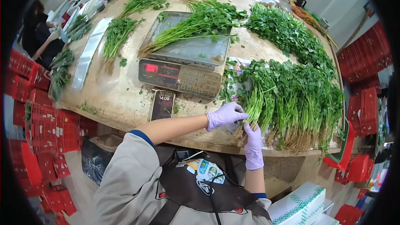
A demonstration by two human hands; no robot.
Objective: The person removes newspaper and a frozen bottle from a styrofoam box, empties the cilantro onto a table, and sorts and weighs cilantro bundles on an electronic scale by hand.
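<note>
My left hand (227, 115), in a purple glove, is closed with its fingertips on the stems of a bunch of coriander (255, 105). My right hand (253, 143), gloved the same way, grips the lower stems from the near side. The bunch's leaves point away from me and its pale roots toward me. Right beside it lies a dense row of rooted coriander (298, 108). To the left stands a digital scale (183, 79) with red lit digits, and a larger coriander bunch (191, 27) rests across its metal pan.
A phone (163, 105) showing 14:09 lies below the scale. More coriander (287, 29) lines the far right edge, and small bunches (118, 35) lie left near a metal strip (92, 52). Red crates (43, 121) flank the table; a person (38, 37) works at far left.
</note>
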